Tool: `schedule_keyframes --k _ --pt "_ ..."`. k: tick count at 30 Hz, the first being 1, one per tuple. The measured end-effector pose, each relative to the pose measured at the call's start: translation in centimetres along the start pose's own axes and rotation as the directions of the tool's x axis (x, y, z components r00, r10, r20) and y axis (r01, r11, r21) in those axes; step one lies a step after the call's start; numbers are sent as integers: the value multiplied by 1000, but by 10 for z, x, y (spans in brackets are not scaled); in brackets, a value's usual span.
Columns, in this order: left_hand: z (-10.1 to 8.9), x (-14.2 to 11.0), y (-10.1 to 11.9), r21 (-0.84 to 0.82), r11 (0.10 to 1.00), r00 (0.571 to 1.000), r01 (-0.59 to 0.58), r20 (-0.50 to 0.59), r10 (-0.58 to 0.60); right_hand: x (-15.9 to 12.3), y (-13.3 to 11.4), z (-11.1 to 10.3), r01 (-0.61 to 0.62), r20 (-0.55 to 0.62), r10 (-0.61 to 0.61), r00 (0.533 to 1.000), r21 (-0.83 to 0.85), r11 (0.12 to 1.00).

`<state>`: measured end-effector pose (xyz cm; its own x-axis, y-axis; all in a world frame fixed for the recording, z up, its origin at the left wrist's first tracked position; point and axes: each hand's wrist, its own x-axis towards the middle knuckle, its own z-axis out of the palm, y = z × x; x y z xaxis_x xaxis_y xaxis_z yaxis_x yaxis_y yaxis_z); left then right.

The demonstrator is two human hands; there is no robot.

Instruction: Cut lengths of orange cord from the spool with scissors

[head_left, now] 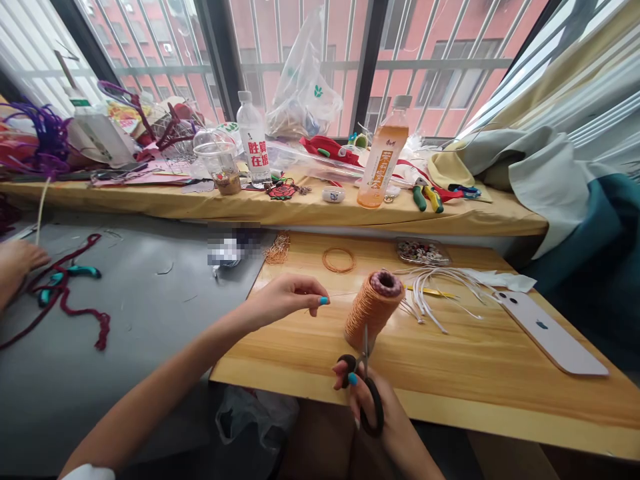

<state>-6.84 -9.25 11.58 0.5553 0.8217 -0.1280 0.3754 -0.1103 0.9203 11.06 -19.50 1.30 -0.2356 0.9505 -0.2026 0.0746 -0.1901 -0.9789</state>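
My left hand (295,298) pinches the end of a thin orange thread (341,294) over the wooden table. That thread runs right to a large spool of orange thread (373,308), which stands on the table. In front of the spool, my right hand (373,400) holds black-handled scissors (371,410), with fingers through the loops. The blades point up and away, overlapping the spool's lower part in view. Behind my left hand lies a coil of orange cord (339,260), with a tangle of thread pieces (278,247) to its left.
White cords (428,300), a pale phone (555,333) and a clear box of beads (423,251) lie on the right. A cloth-covered ledge (310,210) at the back bears bottles, pliers and a cup. At far left, another person's hand (20,263) is near dark red yarn (65,287).
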Motion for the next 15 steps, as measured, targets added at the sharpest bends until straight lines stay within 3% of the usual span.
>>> schedule_keyframes --k 6,11,15 --pt "-12 -23 2 39 998 999 50 7 -50 -22 22 -11 -87 -87 97 991 114 990" --pt "-18 -39 -1 88 994 998 60 -4 -60 -41 23 -22 -145 81 145 986 -8 989" --pt "-26 -51 -1 120 989 994 86 -74 -78 -31 9 -19 -112 146 106 984 33 993"
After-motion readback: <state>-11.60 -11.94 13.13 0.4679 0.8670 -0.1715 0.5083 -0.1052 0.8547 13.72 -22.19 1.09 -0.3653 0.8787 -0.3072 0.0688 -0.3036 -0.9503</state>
